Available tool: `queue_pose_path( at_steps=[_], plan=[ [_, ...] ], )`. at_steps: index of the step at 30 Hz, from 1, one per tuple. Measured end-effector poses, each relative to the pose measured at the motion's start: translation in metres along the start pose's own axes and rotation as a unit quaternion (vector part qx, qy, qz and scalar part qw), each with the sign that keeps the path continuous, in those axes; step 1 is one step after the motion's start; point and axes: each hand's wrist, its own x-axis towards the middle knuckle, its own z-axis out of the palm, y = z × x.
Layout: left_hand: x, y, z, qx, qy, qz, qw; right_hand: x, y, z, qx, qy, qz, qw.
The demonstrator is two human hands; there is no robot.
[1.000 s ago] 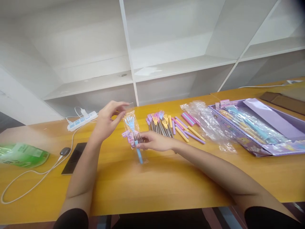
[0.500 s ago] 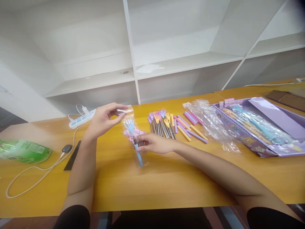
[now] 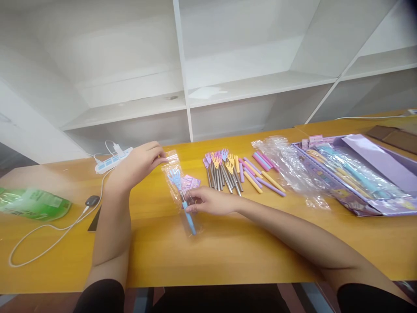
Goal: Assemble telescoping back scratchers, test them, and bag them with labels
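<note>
A blue back scratcher (image 3: 190,221) with a hand-shaped head lies inside a clear plastic bag (image 3: 170,157), tilted with its head away from me. My left hand (image 3: 141,164) is closed at the bag's top left corner, thumb and fingertips pinched together there. My right hand (image 3: 213,201) grips the blue handle through the plastic, just below the metal neck. A small pink printed card (image 3: 191,182) shows beside the bag, partly behind my right fingers. Farther right is a pile of back scratcher heads on metal rods (image 3: 224,171), and loose coloured handle tubes (image 3: 257,176) lie next to them.
Clear plastic bags (image 3: 283,163) are heaped beside a purple display box (image 3: 352,211) holding bagged back scratchers. At left are a white power strip (image 3: 112,162), a cable (image 3: 24,239) and a green plastic package (image 3: 35,204). White shelving (image 3: 260,89) stands behind the table.
My left hand has shifted from the bag's top right part to its top left corner. The bag's upper end has swung slightly left. My right hand keeps its hold on the handle.
</note>
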Motion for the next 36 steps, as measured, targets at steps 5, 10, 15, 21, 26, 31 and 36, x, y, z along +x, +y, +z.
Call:
queue_pose_path(
  at_steps=[5, 10, 15, 21, 26, 31, 36],
  plan=[
    [-0.001, 0.000, 0.000, -0.050, -0.067, -0.039, 0.996, 0.001, 0.003, 0.004, -0.019, -0.007, 0.009, 1.000],
    [0.000, 0.001, -0.005, -0.113, -0.095, -0.063, 0.987, 0.002, 0.008, 0.007, -0.012, -0.017, -0.012, 1.000],
    [-0.001, -0.002, -0.015, -0.262, -0.149, -0.048, 0.952, 0.002, 0.007, 0.004, -0.023, -0.009, 0.003, 1.000],
    [-0.007, -0.003, -0.020, -0.359, -0.103, -0.060, 0.926, 0.002, 0.006, 0.003, -0.030, -0.004, 0.007, 1.000],
    [-0.007, 0.004, -0.015, -0.326, -0.076, -0.069, 0.940, 0.002, 0.007, 0.004, -0.035, -0.001, 0.004, 0.999],
    [-0.005, 0.006, -0.011, -0.304, -0.050, -0.072, 0.949, 0.001, 0.005, 0.003, -0.049, -0.001, 0.009, 0.999],
    [-0.007, 0.002, -0.013, -0.244, -0.026, -0.055, 0.968, 0.000, 0.002, 0.002, -0.048, -0.003, 0.004, 0.999]
  ],
)
